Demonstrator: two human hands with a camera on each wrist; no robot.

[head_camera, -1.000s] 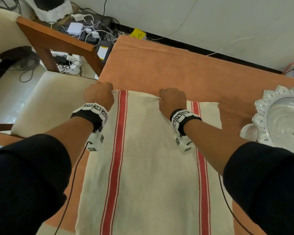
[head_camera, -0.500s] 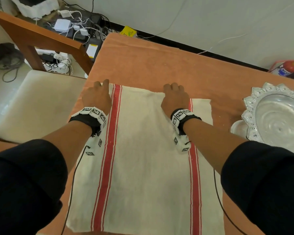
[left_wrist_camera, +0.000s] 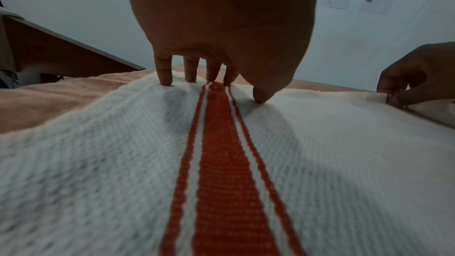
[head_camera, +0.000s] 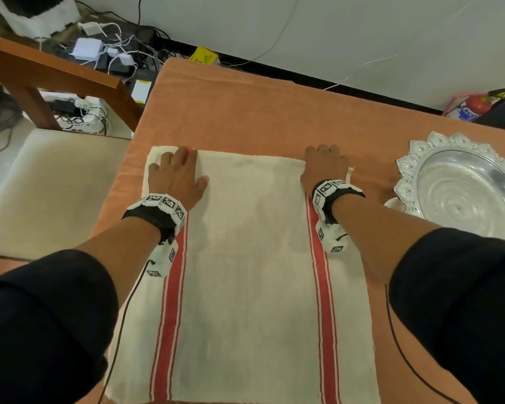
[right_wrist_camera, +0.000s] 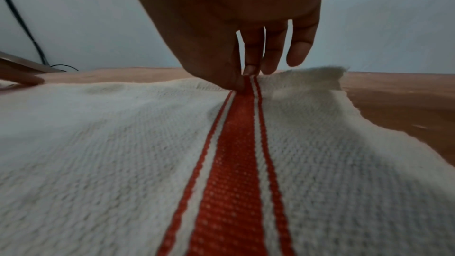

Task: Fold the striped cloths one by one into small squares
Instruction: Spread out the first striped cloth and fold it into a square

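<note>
A cream cloth point(head_camera: 245, 272) with two red stripes lies flat on the orange-covered table point(head_camera: 260, 112). My left hand point(head_camera: 175, 176) rests on its far left corner over the left stripe. In the left wrist view, the left hand point(left_wrist_camera: 214, 89) presses its straight fingertips down on the cloth point(left_wrist_camera: 320, 163). My right hand point(head_camera: 324, 167) is at the far end of the right stripe. The right wrist view shows the right hand point(right_wrist_camera: 243, 81) pinching the cloth point(right_wrist_camera: 110, 143) between thumb and forefinger at the stripe's end. The far right corner stands slightly raised.
An ornate silver tray point(head_camera: 405, 170) sits on the table close to the right of the cloth. A cushioned chair point(head_camera: 47, 185) with a wooden frame point(head_camera: 50, 71) stands at the left. Cables and adapters point(head_camera: 99, 51) lie on the floor beyond, and a fire extinguisher point(head_camera: 473, 107) at the far right.
Both hands have slid outward along the far edge toward the corners. The left hand went from a closed fist to flat fingers on the cloth.
</note>
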